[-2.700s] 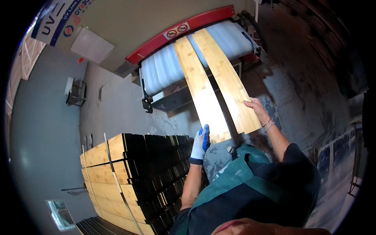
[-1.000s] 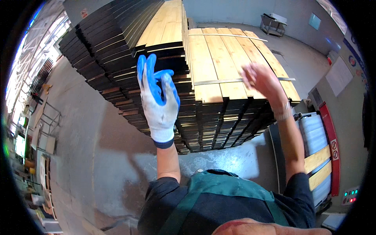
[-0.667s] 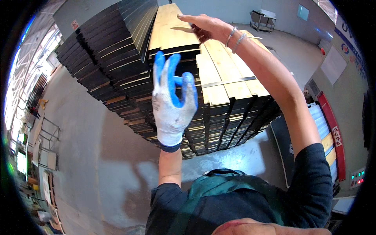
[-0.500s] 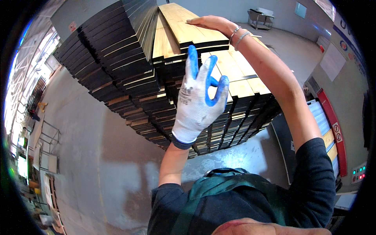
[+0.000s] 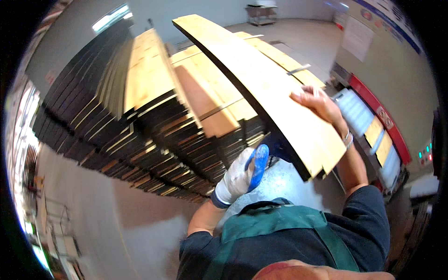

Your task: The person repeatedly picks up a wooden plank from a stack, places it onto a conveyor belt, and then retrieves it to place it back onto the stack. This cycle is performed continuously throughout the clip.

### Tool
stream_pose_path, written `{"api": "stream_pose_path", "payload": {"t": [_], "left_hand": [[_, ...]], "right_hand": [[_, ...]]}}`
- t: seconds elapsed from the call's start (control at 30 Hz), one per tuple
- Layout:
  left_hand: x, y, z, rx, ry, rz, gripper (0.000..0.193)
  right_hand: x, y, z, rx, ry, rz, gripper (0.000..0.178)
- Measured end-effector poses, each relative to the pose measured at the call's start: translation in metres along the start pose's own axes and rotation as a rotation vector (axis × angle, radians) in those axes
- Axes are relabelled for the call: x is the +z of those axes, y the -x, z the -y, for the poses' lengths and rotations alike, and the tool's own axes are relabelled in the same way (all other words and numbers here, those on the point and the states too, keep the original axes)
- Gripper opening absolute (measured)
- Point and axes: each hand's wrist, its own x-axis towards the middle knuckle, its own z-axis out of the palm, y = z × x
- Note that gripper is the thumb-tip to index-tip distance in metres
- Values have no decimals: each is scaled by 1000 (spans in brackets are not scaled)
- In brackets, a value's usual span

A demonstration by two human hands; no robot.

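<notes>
In the head view, the bare right hand (image 5: 319,103) grips the side of a pale plank (image 5: 261,77), held aslant over the stack (image 5: 212,100). The gloved left hand (image 5: 242,173) is near the plank's underside; whether it grasps anything I cannot tell. The machine (image 5: 382,70) bears a blue-and-white lettered panel (image 5: 396,25), a white sheet (image 5: 358,38) too small to read, and a red bar (image 5: 397,142) with round prohibition symbols (image 5: 385,117).

Left fingers (image 5: 260,163) gloved, low; right fingers (image 5: 318,94) bare, higher, gripping
</notes>
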Motion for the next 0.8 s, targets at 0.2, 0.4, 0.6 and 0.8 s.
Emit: {"api": "stream_pose_path", "payload": {"t": [0.2,0.4,0.6,0.8], "left_hand": [[88,-15,2,-333,397,278,37],[178,-32,-2,-746,1008,485,64],[242,-12,21,-858,1068,720,54],[272,18,52,-441,752,881,45]], "right_hand": [[-43,115,-57,-101,-99,-372,41],[-70,179,-115,3,81,-790,45],[-84,233,-170,113,84,-1140,45],[-92,256,-231,162,-48,-1308,38]]}}
